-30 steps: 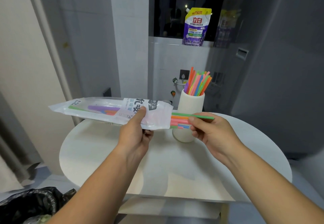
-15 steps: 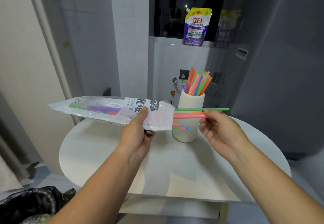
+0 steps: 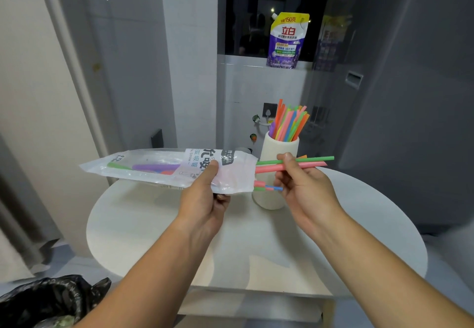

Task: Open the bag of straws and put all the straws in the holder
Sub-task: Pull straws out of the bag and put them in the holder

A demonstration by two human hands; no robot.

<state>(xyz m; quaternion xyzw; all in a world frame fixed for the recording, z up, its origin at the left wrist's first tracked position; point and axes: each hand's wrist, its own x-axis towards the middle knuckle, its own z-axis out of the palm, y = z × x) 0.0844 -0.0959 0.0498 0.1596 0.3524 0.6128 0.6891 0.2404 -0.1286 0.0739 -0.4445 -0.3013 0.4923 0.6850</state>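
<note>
A clear plastic straw bag [image 3: 164, 168] lies level above the round white table [image 3: 359, 225], pinched near its open right end by my left hand [image 3: 205, 196]. Purple, green and orange straws show inside it. Several straws stick out of its mouth; my right hand [image 3: 300, 186] grips a green, a pink and an orange one [image 3: 315, 162] that reach farthest right. Shorter pink, green and blue ends [image 3: 269, 187] poke out below them. Just behind stands the white cylindrical holder [image 3: 272, 150], with several coloured straws [image 3: 289, 122] upright in it.
A purple and yellow detergent pouch [image 3: 287, 41] stands on the ledge behind. A dark grey panel [image 3: 410, 96] rises at the right. A black bin bag [image 3: 51, 302] lies at the bottom left, below the table's edge.
My right hand pulled a few straws rightward out of the bag, then slid back left along them toward the bag's mouth. The bag and left hand stayed put.
</note>
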